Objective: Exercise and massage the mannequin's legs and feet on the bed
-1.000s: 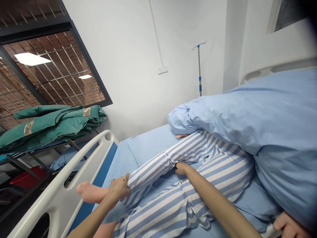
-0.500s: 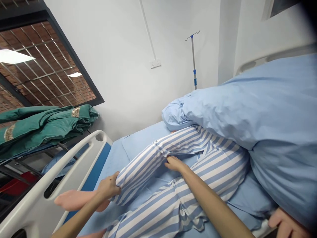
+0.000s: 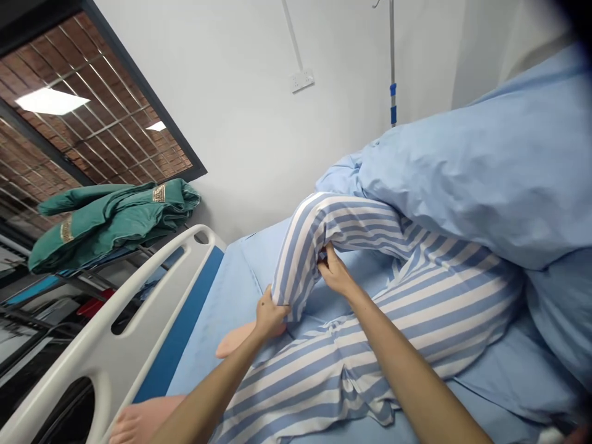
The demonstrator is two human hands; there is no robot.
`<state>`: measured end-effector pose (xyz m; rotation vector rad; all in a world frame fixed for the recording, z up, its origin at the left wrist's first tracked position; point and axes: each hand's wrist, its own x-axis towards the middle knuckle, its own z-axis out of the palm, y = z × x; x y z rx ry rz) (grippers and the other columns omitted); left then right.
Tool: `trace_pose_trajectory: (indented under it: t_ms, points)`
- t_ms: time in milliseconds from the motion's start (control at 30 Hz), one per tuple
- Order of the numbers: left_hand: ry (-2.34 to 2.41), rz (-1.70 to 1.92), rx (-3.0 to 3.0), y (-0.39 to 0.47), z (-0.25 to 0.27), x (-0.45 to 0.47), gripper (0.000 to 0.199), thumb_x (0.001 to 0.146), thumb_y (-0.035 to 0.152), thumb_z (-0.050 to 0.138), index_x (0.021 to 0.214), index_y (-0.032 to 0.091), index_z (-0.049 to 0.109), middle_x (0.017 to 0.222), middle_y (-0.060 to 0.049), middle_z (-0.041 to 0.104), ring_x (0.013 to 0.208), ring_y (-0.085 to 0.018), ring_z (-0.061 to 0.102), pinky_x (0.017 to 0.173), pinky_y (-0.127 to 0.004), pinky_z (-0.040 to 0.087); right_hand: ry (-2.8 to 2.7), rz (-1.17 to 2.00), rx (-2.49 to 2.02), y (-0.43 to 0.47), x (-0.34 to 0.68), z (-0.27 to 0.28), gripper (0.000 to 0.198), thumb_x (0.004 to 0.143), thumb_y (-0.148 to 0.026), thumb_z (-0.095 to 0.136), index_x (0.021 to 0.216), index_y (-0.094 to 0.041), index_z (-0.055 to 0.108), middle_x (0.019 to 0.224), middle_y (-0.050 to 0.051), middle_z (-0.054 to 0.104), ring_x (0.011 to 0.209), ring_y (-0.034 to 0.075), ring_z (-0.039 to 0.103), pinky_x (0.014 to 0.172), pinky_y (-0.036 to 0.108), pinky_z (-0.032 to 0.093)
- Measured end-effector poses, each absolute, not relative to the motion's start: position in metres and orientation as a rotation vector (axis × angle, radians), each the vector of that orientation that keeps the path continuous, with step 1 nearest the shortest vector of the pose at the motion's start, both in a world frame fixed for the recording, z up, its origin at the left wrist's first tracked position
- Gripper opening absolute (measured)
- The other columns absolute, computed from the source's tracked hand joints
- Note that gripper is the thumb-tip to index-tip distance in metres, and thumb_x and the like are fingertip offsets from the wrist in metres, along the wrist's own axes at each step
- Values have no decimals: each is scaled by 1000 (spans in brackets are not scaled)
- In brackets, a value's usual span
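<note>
Blue-and-white striped trousers (image 3: 444, 290) cover the legs of a figure lying on the bed; whether it is a person or a manikin I cannot tell. The far leg (image 3: 319, 228) is bent, its knee raised. My left hand (image 3: 271, 313) is closed around that leg's lower end, just above the bare foot (image 3: 231, 340). Behind the knee, my right hand (image 3: 337, 271) grips the leg from underneath, fingers partly hidden by the cloth. The near leg lies stretched out beneath my forearms, with its bare foot (image 3: 143, 419) at lower left.
A light blue quilt (image 3: 453, 166) covers the figure's upper part. The white bed end board (image 3: 108, 314) stands at left. Beyond it, a green quilt (image 3: 115, 216) lies on another bed frame under a barred window (image 3: 106, 98). An IV pole (image 3: 392, 61) rises by the wall.
The far knee has bent more and risen. Its foot has slid along the bed toward the hips, with my left hand on it. My right hand stays behind the knee. The view has shifted.
</note>
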<state>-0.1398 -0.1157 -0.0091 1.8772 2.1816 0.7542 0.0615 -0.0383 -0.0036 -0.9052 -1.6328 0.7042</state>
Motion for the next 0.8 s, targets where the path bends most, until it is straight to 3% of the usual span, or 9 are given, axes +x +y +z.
trace_pose_trajectory:
  t_ms: [200, 433, 500, 633, 800]
  points:
    - [2219, 917, 1822, -99, -19, -127, 42, 54, 21, 61, 94, 21, 48, 77, 0, 59, 71, -16, 53, 62, -25, 40, -1614, 650, -932, -38, 62, -5, 65, 78, -20, 34, 138, -21, 10, 114, 10, 51, 86, 20, 53, 78, 37, 43]
    - [2251, 632, 1919, -109, -12, -151, 46, 58, 25, 58, 102, 21, 47, 84, -1, 61, 74, -17, 55, 61, -25, 39, -1765, 585, -1125, -38, 66, -17, 66, 79, -24, 38, 139, -21, 9, 100, 6, 59, 73, 17, 57, 69, 30, 43]
    - [2316, 480, 1942, -123, -2, -173, 48, 58, 26, 58, 105, 22, 46, 86, -1, 62, 77, -18, 56, 63, -25, 39, -1827, 543, -1254, -38, 67, -21, 62, 79, -23, 37, 137, -19, 16, 102, 7, 60, 78, 19, 58, 70, 30, 42]
    - [2428, 37, 2027, -155, 26, -225, 42, 62, 27, 55, 103, 23, 47, 86, -1, 64, 84, -21, 58, 70, -27, 38, -2139, 493, -1460, -37, 66, -30, 42, 77, -23, 39, 116, -13, 50, 108, 15, 59, 94, 26, 56, 75, 31, 39]
    - [2304, -360, 2173, -170, 47, -257, 46, 61, 27, 55, 105, 23, 45, 97, -5, 64, 91, -24, 58, 76, -31, 37, -2501, 542, -1464, -33, 68, -49, 36, 71, -22, 45, 103, -13, 59, 107, 15, 60, 97, 25, 56, 76, 30, 39]
